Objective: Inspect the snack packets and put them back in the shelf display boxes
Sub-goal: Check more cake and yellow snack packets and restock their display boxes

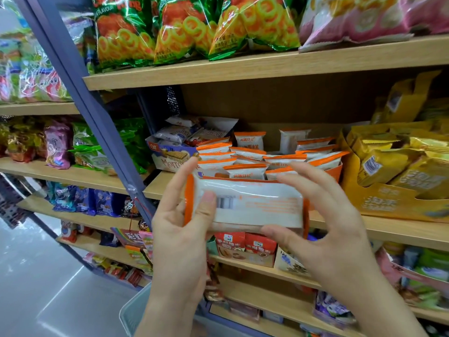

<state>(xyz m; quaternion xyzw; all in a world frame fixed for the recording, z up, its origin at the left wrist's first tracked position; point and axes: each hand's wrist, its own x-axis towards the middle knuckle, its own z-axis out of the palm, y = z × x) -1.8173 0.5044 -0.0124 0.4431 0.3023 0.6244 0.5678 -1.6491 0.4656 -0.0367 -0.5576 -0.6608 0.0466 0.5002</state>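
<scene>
A pale translucent plastic bin (136, 310) sits lowest in view, below the wrists. The left hand (179, 229) and right hand (328, 229) both grasp a white plastic snack packet with orange ends (245, 205). It is held level in front of the front edge of the light wooden shelf (388, 229).

- Left hand: thumb pressed on the packet face beside a barcode, fingers behind its left end.
- Right hand: thumb under the lower edge, fingers curled over the upper right corner.
- Orange print on the packet is too blurred to read.

Just behind the packet, at the shelf's front edge, an orange cardboard display box (336, 171) holds matching packets. To its left stands a blue-and-white wafer box (170, 156) lettered "Morro", with the rest of the word hidden. To its right stands a yellow cardboard display box (379, 203) of gold packets.

On the shelf above, green foil bags picturing orange rings (189, 27) show "FLAVOUR". A blue-grey metal upright (80, 76) borders the shelving. The grey glossy floor (36, 276) reflects light.
</scene>
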